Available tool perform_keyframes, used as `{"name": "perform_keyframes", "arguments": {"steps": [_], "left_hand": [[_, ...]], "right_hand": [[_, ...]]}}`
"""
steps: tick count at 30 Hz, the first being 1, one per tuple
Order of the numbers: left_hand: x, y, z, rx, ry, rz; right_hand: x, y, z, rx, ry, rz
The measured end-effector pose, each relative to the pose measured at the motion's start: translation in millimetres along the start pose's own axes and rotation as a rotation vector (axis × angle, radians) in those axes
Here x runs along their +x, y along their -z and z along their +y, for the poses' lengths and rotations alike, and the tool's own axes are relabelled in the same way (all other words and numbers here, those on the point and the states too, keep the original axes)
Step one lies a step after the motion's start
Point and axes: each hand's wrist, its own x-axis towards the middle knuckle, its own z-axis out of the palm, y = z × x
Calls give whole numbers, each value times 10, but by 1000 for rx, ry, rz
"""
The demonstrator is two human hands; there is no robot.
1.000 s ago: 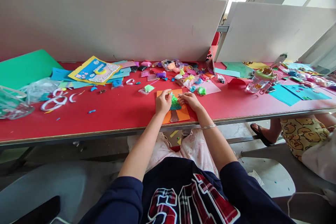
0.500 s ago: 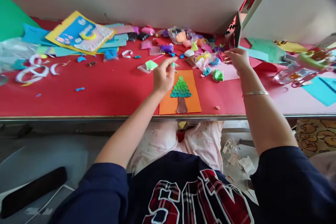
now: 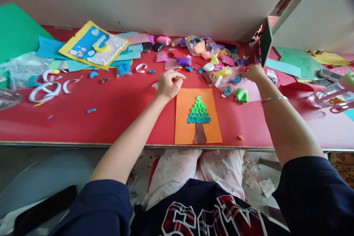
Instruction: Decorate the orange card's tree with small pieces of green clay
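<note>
My left hand [image 3: 169, 84] hovers just left of the orange card [image 3: 182, 132], its fingers curled together in a pinch. A thin stick-like tip shows at those fingers, too small to name. On the card stands a tree [image 3: 198, 112] of overlapping clay discs, light green above and teal below, over a brown trunk [image 3: 200, 133]. At the right back, my right hand [image 3: 254, 73] reaches among bagged clay pieces. Its fingers are drawn together beside a bit of red clay [image 3: 243, 69]; whether they grip it is hidden. A green clay packet [image 3: 241, 96] lies below that hand.
Several clay packets, such as a purple one [image 3: 183, 61], lie along the back of the red table [image 3: 124, 118]. A yellow-edged picture [image 3: 94, 46] and white paper strips [image 3: 45, 90] are at left. A clear bottle [image 3: 326, 96] lies at right.
The view has shifted, so the table sits lower in the picture. My right hand has come down closer to the clay packets. My left hand stays beside the card, still pinched.
</note>
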Motion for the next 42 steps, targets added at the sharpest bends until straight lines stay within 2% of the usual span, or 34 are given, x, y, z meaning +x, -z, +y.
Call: {"name": "perform_keyframes", "arguments": {"steps": [2,4,7,12,13,15,17,20,23,25,29,33,35,38,39,42], "left_hand": [[19,-89,-52,5,41,1],[27,-178,-106,7,73,-7],[10,-243,-141,-9,44,-52],[-72,-147,-52,-45,-112,-67],[-93,-131,-33,-35,-135,-70],[-138,-126,-6,-1,-169,-83],[-183,-149,8,33,-202,-108],[-236,-189,38,44,-244,-127],[-265,-186,97,55,-257,-105],[-277,-160,143,65,-256,-73],[-291,-95,199,64,-285,-20],[-291,-66,190,119,-374,-121],[-305,-80,180,125,-390,-173],[-350,-128,180,90,-403,-216],[-366,-144,182,76,-395,-193],[-387,-179,186,52,-314,-58]], "right_hand": [[15,-21,54,94,-94,25],[-31,-38,83,236,-128,65],[-99,-50,105,427,-169,82],[-77,-35,78,406,-216,3],[-73,-33,48,375,-210,39],[-80,-23,-42,286,-214,195],[-102,14,-167,243,-168,323],[-166,146,-423,281,-19,367],[-339,332,-775,412,134,428],[-542,425,-1036,561,241,364],[-1004,431,-1437,769,514,10],[-1256,311,-1581,900,563,-211],[-1304,268,-1600,969,532,-251],[-1330,238,-1609,958,552,-274],[-1328,237,-1607,935,568,-275],[-1299,245,-1582,872,514,-152]]}}
